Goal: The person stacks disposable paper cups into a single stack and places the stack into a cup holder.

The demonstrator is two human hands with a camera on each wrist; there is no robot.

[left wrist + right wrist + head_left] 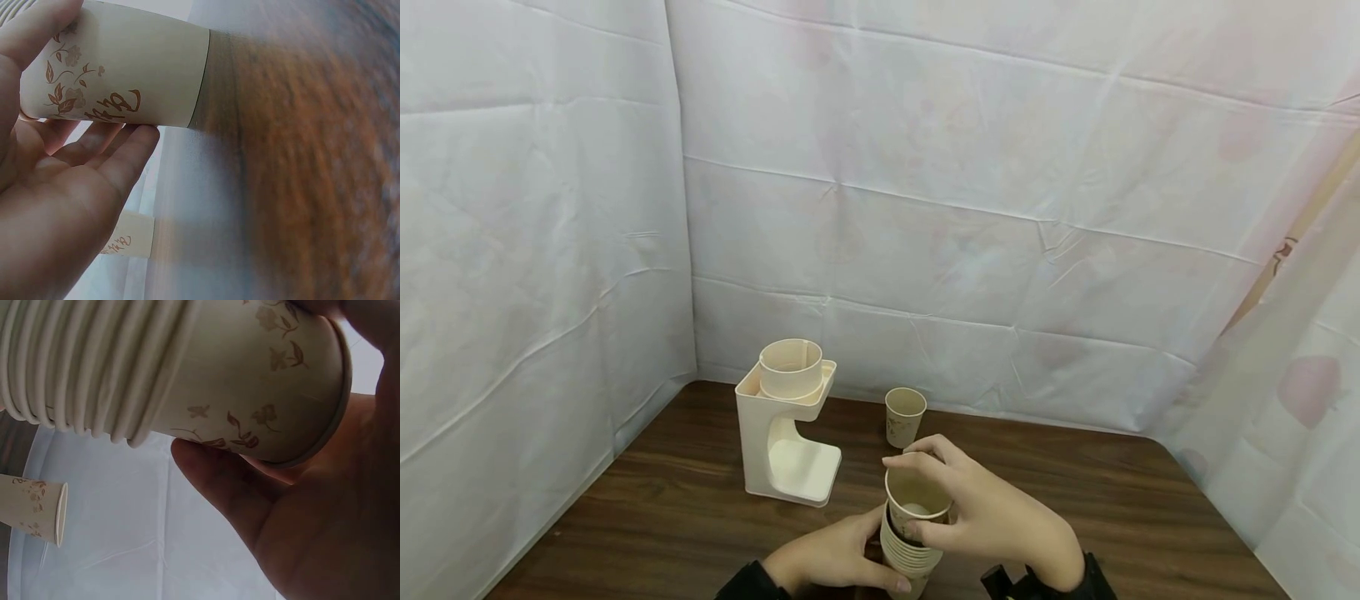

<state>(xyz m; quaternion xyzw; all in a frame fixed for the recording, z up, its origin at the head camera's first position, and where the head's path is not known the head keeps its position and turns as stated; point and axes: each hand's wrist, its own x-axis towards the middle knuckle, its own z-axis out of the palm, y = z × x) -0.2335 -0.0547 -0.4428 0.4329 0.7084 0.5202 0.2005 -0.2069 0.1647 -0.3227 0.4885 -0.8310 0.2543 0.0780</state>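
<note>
A nested stack of paper cups [908,557] stands at the front of the table, and my left hand [835,552] grips it low down. The left wrist view shows the thumb and fingers around the printed bottom cup [144,69], with its base at the tabletop. My right hand [992,507] holds the top paper cup [916,490] near its rim, thumb on one side and fingers on the other. That cup [250,381] is raised partway out of the stacked rims [81,369], its lower part still inside them.
A single paper cup [904,421] stands upright farther back, near the white cloth wall [970,342]. To the left is a cream C-shaped stand [756,446] with a round collar [791,383] on top and a flat base. Brown wooden table [662,517] lies underneath.
</note>
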